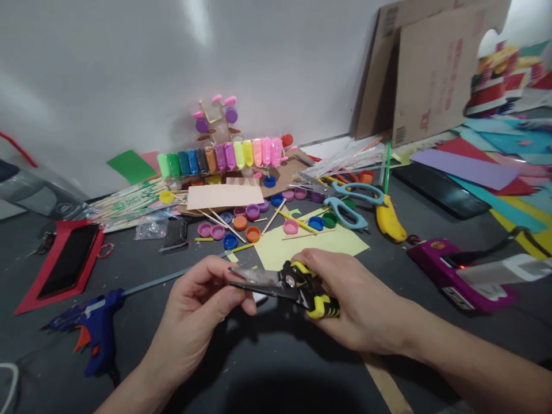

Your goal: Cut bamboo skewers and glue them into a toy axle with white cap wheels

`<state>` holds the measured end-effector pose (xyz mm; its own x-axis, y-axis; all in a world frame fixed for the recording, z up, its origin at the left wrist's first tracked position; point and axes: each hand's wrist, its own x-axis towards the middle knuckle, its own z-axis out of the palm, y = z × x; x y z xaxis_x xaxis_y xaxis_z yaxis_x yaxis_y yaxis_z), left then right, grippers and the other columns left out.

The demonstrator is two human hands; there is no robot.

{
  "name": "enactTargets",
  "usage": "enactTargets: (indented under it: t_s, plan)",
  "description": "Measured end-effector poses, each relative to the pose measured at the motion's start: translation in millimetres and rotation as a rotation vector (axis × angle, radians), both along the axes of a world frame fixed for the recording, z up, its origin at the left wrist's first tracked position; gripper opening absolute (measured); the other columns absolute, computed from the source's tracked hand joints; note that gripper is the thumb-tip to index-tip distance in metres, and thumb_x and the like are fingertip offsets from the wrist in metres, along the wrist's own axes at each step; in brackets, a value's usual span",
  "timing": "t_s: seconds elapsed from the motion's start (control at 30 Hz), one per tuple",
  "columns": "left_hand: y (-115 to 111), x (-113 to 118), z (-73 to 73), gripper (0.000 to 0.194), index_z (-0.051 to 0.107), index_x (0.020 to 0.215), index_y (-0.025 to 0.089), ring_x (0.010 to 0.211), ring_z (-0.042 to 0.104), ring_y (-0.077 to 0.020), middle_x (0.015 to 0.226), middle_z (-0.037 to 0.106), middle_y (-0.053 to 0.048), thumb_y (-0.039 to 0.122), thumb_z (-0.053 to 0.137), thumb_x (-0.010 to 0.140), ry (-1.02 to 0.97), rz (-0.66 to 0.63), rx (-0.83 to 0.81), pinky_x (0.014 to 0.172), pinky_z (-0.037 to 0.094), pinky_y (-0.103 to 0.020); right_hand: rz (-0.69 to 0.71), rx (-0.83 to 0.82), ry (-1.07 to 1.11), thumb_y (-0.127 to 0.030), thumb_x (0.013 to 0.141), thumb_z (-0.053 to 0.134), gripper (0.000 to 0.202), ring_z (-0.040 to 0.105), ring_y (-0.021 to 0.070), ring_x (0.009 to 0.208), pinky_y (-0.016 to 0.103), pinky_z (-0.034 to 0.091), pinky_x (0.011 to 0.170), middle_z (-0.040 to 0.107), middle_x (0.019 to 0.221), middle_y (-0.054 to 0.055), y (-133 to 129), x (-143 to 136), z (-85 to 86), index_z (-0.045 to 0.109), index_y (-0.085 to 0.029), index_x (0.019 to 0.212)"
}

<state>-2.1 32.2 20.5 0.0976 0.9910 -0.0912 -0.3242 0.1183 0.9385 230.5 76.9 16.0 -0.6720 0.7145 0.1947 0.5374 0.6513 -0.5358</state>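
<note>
My right hand (349,293) is wrapped round the black and yellow handles of wire strippers (263,279). Their long dark jaws point left, slightly parted. At the jaw tips, my left hand (207,310) has its thumb and fingers pinched together. Whatever small piece sits in that pinch is hidden. Just beyond both hands lies a pale yellow paper sheet (276,250), with coloured bottle caps (253,233) and thin sticks (273,217) on and around it.
Left are a blue glue gun (101,325) and a phone (69,259) on red paper. Behind stand clay packs (222,156). To the right lie blue-handled scissors (351,201), a yellow utility knife (389,219), a purple power strip (457,276) and a black case (442,190). Cardboard (435,75) leans behind.
</note>
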Motion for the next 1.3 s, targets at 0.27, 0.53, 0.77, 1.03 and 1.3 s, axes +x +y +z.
enactTargets:
  t_s: [0.27,0.53,0.77,1.03,1.3]
  plan:
    - [1.2,-2.8,-4.9,0.009,0.073,0.085,0.027,0.063,0.066,-0.0062,0.069,0.074,0.005,0.033,0.078,0.081,0.002,-0.035,-0.002,0.067,0.049,-0.014,0.019,0.032,-0.028,-0.015,0.068,0.058,0.028,0.059,0.0222,0.075,0.032,0.045,0.068,0.064,0.086,0.007,-0.5,0.2,-0.8,0.056,-0.015,0.097]
    - [0.5,-0.4,-4.2,0.009,0.072,0.082,0.024,0.062,0.063,-0.0069,0.062,0.072,0.005,0.031,0.076,0.084,-0.012,-0.034,0.002,0.067,0.046,-0.015,0.005,0.077,-0.012,-0.012,0.069,0.052,0.024,0.056,0.0201,0.065,0.030,0.042,0.060,0.063,0.078,0.005,-1.8,1.6,-2.8,0.055,-0.016,0.093]
    - [1.6,-0.7,1.1,0.014,0.071,0.078,0.022,0.061,0.062,-0.0068,0.062,0.071,0.005,0.033,0.079,0.080,-0.015,-0.001,-0.035,0.065,0.045,-0.016,0.002,-0.005,0.029,-0.017,0.071,0.058,0.024,0.056,0.0194,0.069,0.030,0.043,0.064,0.062,0.084,0.006,1.5,-1.6,-0.5,0.055,-0.016,0.095]
    - [-0.2,-2.1,-4.0,0.014,0.071,0.082,0.024,0.056,0.057,-0.0068,0.057,0.070,0.005,0.036,0.077,0.082,-0.038,-0.060,-0.046,0.065,0.041,-0.019,0.020,0.043,-0.022,-0.014,0.068,0.056,0.027,0.057,0.0206,0.070,0.031,0.043,0.065,0.063,0.083,0.006,0.2,0.4,-1.7,0.056,-0.015,0.095]
    - [-0.5,1.2,-2.4,0.019,0.070,0.077,0.020,0.056,0.053,-0.0094,0.053,0.066,0.004,0.037,0.074,0.085,-0.024,-0.025,-0.016,0.065,0.039,-0.022,-0.015,-0.008,0.003,-0.014,0.072,0.055,0.023,0.058,0.0201,0.068,0.030,0.043,0.062,0.064,0.081,0.005,-0.8,0.5,-0.7,0.055,-0.017,0.095]
